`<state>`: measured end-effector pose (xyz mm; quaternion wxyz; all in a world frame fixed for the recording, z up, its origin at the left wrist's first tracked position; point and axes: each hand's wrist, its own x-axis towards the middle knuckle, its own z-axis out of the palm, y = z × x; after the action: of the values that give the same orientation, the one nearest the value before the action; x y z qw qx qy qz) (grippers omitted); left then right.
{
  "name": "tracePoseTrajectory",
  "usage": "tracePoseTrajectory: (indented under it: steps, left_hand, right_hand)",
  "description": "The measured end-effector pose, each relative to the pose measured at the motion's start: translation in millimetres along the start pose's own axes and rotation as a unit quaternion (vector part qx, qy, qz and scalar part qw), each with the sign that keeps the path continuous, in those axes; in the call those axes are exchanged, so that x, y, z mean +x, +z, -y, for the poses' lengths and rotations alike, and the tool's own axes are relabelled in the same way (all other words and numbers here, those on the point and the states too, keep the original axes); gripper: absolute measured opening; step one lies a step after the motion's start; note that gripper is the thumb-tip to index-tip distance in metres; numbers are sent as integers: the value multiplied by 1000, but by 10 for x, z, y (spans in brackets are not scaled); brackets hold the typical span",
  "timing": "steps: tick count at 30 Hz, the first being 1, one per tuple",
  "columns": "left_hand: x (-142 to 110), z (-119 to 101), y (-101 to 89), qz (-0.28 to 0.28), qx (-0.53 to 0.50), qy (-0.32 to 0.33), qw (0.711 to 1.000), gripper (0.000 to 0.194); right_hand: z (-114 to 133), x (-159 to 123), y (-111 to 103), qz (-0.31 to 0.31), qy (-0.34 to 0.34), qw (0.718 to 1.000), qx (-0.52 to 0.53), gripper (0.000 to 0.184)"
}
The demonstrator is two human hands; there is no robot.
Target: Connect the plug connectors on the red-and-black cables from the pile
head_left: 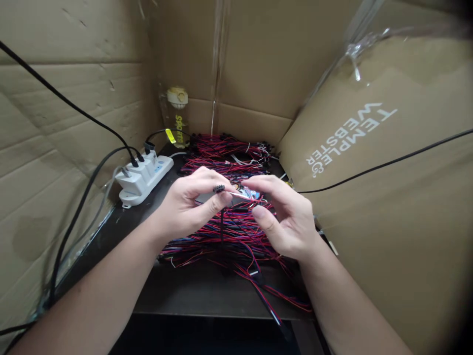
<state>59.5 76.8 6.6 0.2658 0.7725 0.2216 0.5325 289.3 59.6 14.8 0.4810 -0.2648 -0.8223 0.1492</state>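
My left hand (197,197) is closed, thumb against fingers, on a small black wire connector (219,188). A few thin pale wires (242,196) run from that pinch toward the right. Around their far end my right hand (286,214) is held with thumb and fingers apart, and I see nothing gripped between them. Under both hands lies a thick pile of red, blue and black wire bundles (221,227). A white and blue item (252,194) shows between the hands, too covered to make out.
At the left stands a white power strip (146,180) with several plugs and black cables. A clear bottle (178,116) with a pale lid is in the back corner. Cardboard walls (254,59) enclose the dark table (185,291). Another black cable (369,170) crosses at right.
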Motion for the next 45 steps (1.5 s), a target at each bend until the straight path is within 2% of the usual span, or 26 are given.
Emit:
tracePoseTrajectory:
  steps: [3,5,6,8,11,13,14,15,16,18,19,20,22,24,26,28,29,32,36,39,42,45]
  left_hand:
    - [-5,-33,16,7,-37,10,999,17]
    - [-12,-53,40,25,-63,12,998,18]
    - [-16,-59,54,33,-69,15,997,18]
    - [-26,-66,84,36,-70,39,996,25]
    - [-44,-61,117,-8,-59,94,994,39]
    - [-57,-51,123,-43,-47,110,992,35]
    - [-63,-41,119,-51,-39,99,993,29]
    - [-68,-27,109,-50,-30,79,995,23]
    - [-71,-8,95,-43,-23,55,997,31]
    - [-70,43,55,-10,-22,3,1000,66]
    - [-64,72,31,16,-33,-17,999,75]
    - [-57,99,6,48,-50,-36,997,74]
    - [-39,139,-33,113,-82,-75,987,53]
    - [-24,150,-45,154,-98,-108,977,36]
    - [-15,143,-21,158,-98,-126,974,33]
    - [-7,139,24,140,-89,-139,976,36]
    - [0,145,42,128,-78,-149,977,40]
    - [37,204,-5,94,-34,-189,977,42]
    - [86,323,-349,31,63,-250,966,41]
    - [90,389,-611,-20,130,-290,948,44]
    - [80,460,-715,-65,186,-321,926,44]
    - [71,592,-710,-72,216,-336,914,43]
  right_hand:
    - [116,39,-104,-71,-41,993,-88,38]
    - [292,119,-153,-69,-78,986,-130,38]
    - [398,177,-156,-44,-91,984,-145,37]
    - [605,325,-114,47,-110,974,-195,31]
    - [831,604,-9,171,-124,934,-290,19]
    - [930,808,3,225,-138,917,-298,26]
    - [977,913,-23,237,-140,917,-290,27]
    - [1027,1020,-73,237,-131,921,-281,25]
    - [1083,1128,-142,242,-117,925,-269,24]
    - [1201,1344,-319,218,-76,938,-259,28]
    - [1254,1449,-416,189,-53,944,-265,30]
    - [1293,1549,-511,158,-27,949,-273,29]
    - [1308,1730,-684,86,6,956,-281,28]
    - [1224,1886,-827,40,27,961,-272,35]
    - [1054,2025,-940,11,59,972,-226,37]
    - [831,2146,-1025,-42,114,982,-144,37]
    - [708,2193,-1057,-47,160,980,-112,38]
    - [322,2237,-1106,-66,221,970,-72,34]
    - [-160,2044,-1044,-77,269,959,-37,31]
    - [-438,1819,-941,-84,379,921,36,28]
    - [-684,1621,-867,-80,445,889,67,22]
    - [-962,1448,-833,-64,479,874,58,15]
